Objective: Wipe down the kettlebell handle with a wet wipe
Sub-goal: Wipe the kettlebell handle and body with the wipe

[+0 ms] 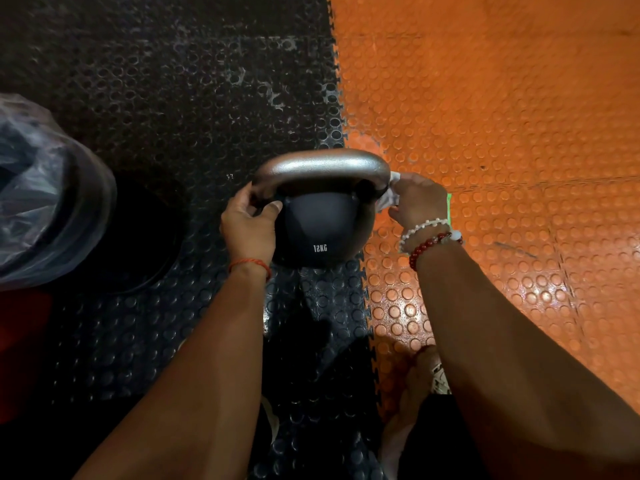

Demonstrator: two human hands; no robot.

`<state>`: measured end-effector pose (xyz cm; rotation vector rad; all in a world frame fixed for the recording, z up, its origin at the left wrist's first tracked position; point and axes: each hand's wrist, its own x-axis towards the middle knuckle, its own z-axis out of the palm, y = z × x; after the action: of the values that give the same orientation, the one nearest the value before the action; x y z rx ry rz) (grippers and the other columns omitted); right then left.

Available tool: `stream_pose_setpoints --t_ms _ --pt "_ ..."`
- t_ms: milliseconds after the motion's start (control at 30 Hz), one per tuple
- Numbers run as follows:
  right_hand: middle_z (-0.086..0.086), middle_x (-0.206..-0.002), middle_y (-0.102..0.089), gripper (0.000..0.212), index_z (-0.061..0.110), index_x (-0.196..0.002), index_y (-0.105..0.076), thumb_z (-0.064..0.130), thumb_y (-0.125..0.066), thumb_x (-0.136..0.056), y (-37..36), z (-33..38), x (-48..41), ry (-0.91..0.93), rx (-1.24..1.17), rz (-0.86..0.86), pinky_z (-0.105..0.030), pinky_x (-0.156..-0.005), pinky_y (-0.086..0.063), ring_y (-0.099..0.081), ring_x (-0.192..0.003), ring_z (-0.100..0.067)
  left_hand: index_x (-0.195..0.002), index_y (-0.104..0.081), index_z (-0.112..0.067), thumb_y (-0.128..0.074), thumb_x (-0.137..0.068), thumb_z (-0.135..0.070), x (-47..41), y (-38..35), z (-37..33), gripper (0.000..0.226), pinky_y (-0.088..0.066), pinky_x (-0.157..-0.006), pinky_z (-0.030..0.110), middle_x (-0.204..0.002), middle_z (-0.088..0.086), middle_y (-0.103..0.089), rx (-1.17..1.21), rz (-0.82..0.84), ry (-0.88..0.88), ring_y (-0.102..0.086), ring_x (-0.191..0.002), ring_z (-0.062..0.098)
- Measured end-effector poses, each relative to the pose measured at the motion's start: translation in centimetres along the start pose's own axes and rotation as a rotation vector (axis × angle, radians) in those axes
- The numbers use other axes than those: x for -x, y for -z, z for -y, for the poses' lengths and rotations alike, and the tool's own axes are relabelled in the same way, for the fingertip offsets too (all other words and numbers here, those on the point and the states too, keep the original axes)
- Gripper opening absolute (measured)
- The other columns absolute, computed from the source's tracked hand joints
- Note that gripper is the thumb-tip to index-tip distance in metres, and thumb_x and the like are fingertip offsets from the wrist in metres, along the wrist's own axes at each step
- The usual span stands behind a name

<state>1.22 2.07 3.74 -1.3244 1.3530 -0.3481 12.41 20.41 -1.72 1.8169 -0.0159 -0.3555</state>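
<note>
Where the black and orange mats meet, we read "12KG" on one kettlebell point(317, 233). Our left hand point(247, 223) curls closed around its silver handle point(322, 166) at 9 o'clock; our right hand point(417, 199) pinches one wet wipe point(389, 197) against it at 3 o'clock.

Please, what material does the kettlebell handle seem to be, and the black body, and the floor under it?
Handle: probably bare metal, silver-grey, with a grainy dull shine. Kettlebell body: smooth matte black, perhaps a rubber or vinyl coating; I cannot tell which. Floor: likely rubber tiles with raised round studs, black and orange, joined by interlocking edges.
</note>
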Motion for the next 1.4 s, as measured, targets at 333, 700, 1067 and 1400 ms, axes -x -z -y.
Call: stream_pose_setpoints --t_ms 333,700,1067,1400 --pt "-0.006 -0.052 -0.053 0.019 0.012 -0.051 -0.064 0.004 -0.052 -0.065 0.4 2.5 -2.3 0.095 0.04 0.277 -0.029 -0.058 -0.042 -0.046 -0.05 -0.018 -0.108 -0.07 -0.016 -0.071 -0.079 -0.006 0.0 0.1 0.1 0.031 -0.053 -0.082 0.022 -0.098 0.007 -0.073 0.01 0.014 -0.003 -0.064 -0.081 0.008" --pt "-0.009 -0.06 -0.053 0.008 0.006 -0.058 -0.057 0.001 -0.051 -0.058 0.1 3.3 -3.8 0.125 -0.007 0.355 -0.03 -0.055 -0.042 -0.047 -0.057 -0.021 -0.106 -0.071 -0.019 -0.071 -0.074 -0.014 -0.1 0.2 0.4 0.032 -0.056 -0.089 0.035 -0.1 0.008 -0.073 -0.001 0.023 -0.004 -0.066 -0.084 0.012" --pt "-0.011 -0.054 -0.053 0.022 0.005 -0.065 -0.065 -0.001 -0.044 -0.062 0.3 1.7 -4.3 0.127 -0.112 0.288 -0.024 -0.05 -0.037 -0.045 -0.045 -0.017 -0.104 -0.071 -0.021 -0.071 -0.071 -0.018 -0.1 0.2 0.2 0.032 -0.055 -0.094 0.041 -0.102 0.011 -0.072 -0.017 0.015 0.02 -0.064 -0.083 0.012" --pt "-0.002 -0.044 -0.051 0.024 0.01 -0.06 -0.066 0.0 -0.045 -0.059 0.3 0.8 -3.7 0.153 -0.097 0.299 -0.026 -0.05 -0.035 -0.043 -0.042 -0.013 -0.123 -0.064 -0.02 -0.067 -0.083 -0.007 1.3 -0.1 0.2 0.042 -0.054 -0.095 0.029 -0.12 0.01 -0.064 -0.007 -0.013 0.028 -0.066 -0.104 0.014"
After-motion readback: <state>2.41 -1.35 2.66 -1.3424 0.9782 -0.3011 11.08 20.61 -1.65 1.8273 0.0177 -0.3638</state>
